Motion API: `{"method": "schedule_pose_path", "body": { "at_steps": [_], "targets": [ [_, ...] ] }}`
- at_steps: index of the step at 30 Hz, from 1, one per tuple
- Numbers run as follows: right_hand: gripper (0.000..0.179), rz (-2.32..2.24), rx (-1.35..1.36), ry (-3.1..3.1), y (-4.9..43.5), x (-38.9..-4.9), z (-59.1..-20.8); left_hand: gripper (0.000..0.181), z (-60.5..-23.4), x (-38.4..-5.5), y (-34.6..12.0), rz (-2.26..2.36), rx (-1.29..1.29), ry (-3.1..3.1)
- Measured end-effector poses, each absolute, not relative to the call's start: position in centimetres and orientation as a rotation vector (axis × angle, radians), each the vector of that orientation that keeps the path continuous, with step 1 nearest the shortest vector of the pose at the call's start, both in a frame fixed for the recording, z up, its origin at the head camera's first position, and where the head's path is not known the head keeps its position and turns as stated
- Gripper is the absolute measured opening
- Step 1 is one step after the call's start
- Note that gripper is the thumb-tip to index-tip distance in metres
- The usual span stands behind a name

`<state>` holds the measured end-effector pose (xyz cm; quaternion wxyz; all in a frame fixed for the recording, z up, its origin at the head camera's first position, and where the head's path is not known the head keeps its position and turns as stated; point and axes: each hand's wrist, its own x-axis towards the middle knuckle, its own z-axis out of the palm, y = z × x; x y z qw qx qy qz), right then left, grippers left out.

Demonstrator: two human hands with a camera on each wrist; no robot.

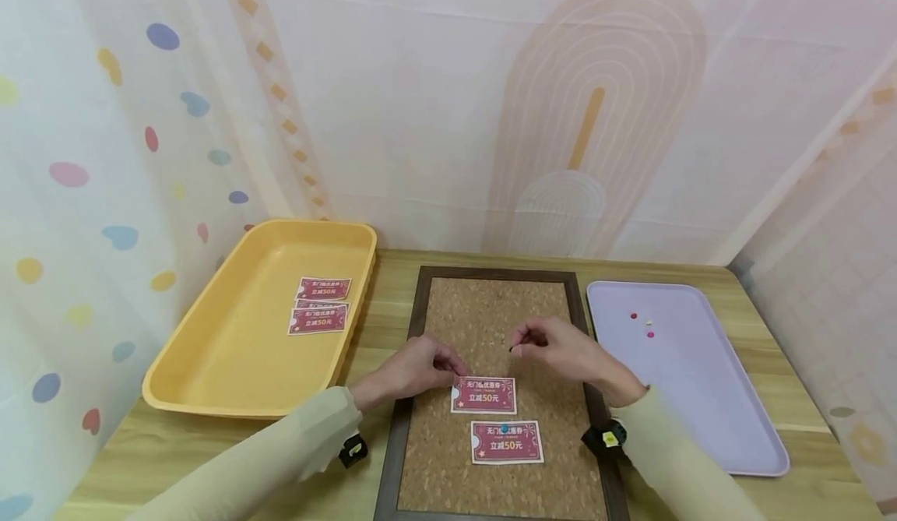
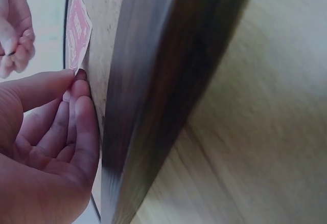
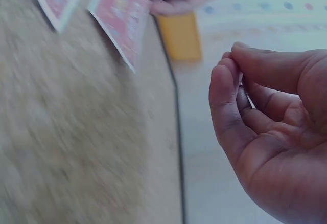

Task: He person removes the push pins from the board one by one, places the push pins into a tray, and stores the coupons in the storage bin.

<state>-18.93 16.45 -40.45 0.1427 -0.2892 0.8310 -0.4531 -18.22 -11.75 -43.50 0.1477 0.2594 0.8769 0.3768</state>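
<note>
In the head view my left hand point(image 1: 423, 367) pinches the upper left corner of a red coupon point(image 1: 483, 395) with white print. The left wrist view shows that coupon point(image 2: 79, 32) between thumb and fingertips, close to the cork. Below it lies a second coupon point(image 1: 508, 445) with a blue pushpin point(image 1: 504, 429) at its top middle. My right hand point(image 1: 561, 350) hovers over the cork board point(image 1: 490, 311), up and right of the held coupon. Its thumb and fingers pinch a small dark pushpin point(image 1: 511, 349), mostly hidden by the fingertips.
A yellow tray point(image 1: 231, 350) on the left holds several more coupons point(image 1: 318, 320). To the right, a lilac tray point(image 1: 687, 396) carries a few small pushpins point(image 1: 650, 335). The board's dark wooden frame point(image 1: 585, 303) stands between the trays on the wooden table point(image 1: 392, 272).
</note>
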Motion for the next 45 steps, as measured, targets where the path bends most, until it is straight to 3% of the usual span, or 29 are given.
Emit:
{"method": "schedule_pose_path", "body": {
  "at_steps": [23,45],
  "targets": [
    [0.007,-1.518,-0.539,2.725,25.9,-17.6,-38.2,0.011,-39.6,-17.2,-15.1,1.361,0.53,2.657],
    [0.008,-1.316,-0.397,2.89,33.3,-19.2,-39.6,0.017,-34.6,-17.9,-23.6,1.426,0.292,2.743]
  ]
}}
